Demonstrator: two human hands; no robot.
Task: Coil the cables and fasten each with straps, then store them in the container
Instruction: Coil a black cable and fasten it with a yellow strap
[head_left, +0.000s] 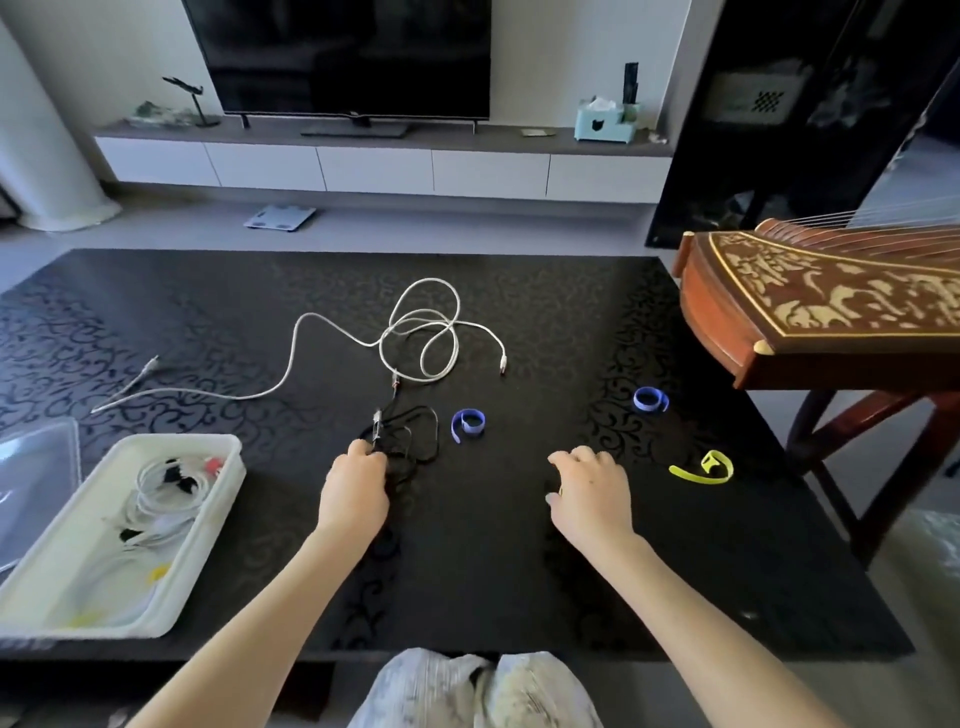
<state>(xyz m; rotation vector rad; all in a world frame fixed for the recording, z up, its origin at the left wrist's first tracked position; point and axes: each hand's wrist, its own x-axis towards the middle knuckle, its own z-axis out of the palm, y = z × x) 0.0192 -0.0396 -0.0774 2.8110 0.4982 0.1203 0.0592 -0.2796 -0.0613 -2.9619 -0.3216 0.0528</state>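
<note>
A thin black cable (423, 441) lies in loose loops near the table's front middle. My left hand (355, 491) grips its near end, fingers curled round the loops beside the cable's plug (377, 423). My right hand (589, 493) is to the right, fingers bent, tips on the tabletop. A speck of yellow shows by its thumb, and I cannot tell whether it holds anything. A long white cable (415, 332) sprawls uncoiled further back. Two blue straps (467, 423) (649, 400) and a yellow-green strap (709, 467) lie loose. The white container (218, 499) at front left holds strapped white cables.
The dark patterned table (493, 571) bears everything. A clear lid (36, 483) lies left of the container. A wooden zither (821, 306) on a stand overhangs the table's right rear corner. A TV unit (384, 166) stands beyond the table.
</note>
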